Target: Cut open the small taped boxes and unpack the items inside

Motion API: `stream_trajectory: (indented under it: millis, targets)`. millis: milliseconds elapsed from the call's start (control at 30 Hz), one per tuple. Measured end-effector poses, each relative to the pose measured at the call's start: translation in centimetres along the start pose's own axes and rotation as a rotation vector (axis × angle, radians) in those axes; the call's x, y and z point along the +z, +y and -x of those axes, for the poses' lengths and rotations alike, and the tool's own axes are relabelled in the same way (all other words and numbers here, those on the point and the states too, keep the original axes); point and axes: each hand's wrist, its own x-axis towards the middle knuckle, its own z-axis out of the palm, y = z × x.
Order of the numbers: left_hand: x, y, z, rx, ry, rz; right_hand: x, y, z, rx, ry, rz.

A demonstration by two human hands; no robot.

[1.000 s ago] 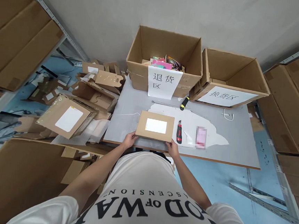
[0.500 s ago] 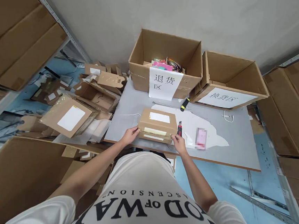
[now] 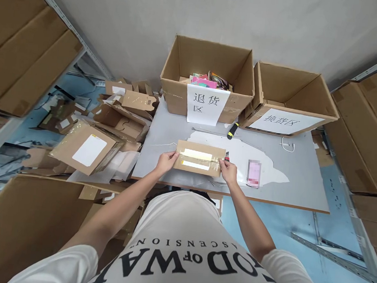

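left grip (image 3: 166, 162) | right grip (image 3: 229, 172) | clasp parcel (image 3: 199, 158) ends | near table edge (image 3: 204, 189)

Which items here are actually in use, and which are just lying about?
In use:
small cardboard parcel
left hand
right hand

Lying about:
red box cutter
yellow-black cutter
two labelled cartons
heap of opened boxes
pink item

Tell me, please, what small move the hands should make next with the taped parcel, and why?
Probably free the right hand and reach for the red box cutter just behind it. Both hands, the left hand too, hold the small parcel by its ends with the taped seam facing up, so the tape looks ready to be cut.
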Motion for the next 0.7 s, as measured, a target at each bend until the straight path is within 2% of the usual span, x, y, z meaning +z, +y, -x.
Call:
stream_trajectory:
  millis: [167,400,700]
  targets:
    - [0.5,0.0,-1.8,-0.073,0.018,0.051,0.6,0.2,-1.9,0.007,0.019,0.070]
    - [0.9,-0.7,-2.9,-0.117,-0.060,0.323,1.0,0.7,-4.5,0.053,0.014,0.041]
    - [1.6,-1.3,-3.0,-0.135,-0.017,0.434,1.6,2.0,-4.8,0.044,0.028,-0.029]
